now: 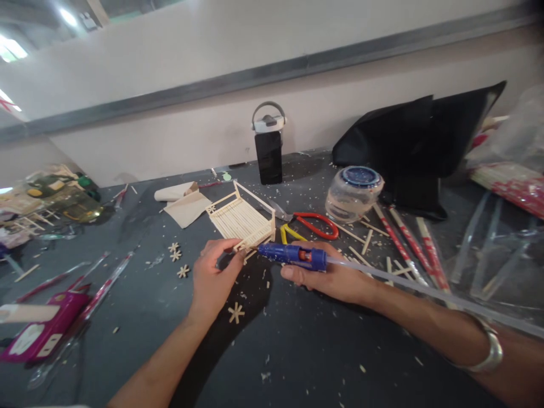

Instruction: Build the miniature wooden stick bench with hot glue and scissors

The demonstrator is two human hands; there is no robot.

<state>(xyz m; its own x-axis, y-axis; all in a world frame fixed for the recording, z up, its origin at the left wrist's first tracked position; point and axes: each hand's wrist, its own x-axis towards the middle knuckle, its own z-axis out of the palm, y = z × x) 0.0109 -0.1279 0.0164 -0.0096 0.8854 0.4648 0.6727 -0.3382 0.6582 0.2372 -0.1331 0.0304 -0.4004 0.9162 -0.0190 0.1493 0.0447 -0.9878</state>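
Left hand [215, 272]: thumb and forefinger closed in a pinch on the near corner of the stick model, other fingers curled.
Right hand [325, 277]: wrapped around the blue glue gun from its rear and underside, thumb along the near side.
Stick model [242, 220]: set at the middle of the dark worktop [306, 357], built of pale slats with raised railings; fitted with a small star shape at its left corner.
Blue glue gun [293, 256]: held level, nozzle at the model's near corner, just beside the left thumb; fed from behind by a long translucent rod [395, 278] running over the right forearm.
Loose stars [236, 313]: scattered left of and below the model, near the left hand.
Red-handled scissors [318, 225]: lying just right of the model, beside a yellow handle [291, 232].
Clear jar [351, 199]: standing beyond the scissors, blue disc on top.
Black phone [269, 158]: propped upright against a white-topped container [269, 122], near the wall.
Beige paper [189, 208]: spread just behind the model, to its left.
Magenta device [49, 326]: resting at far left among clear wrappers.
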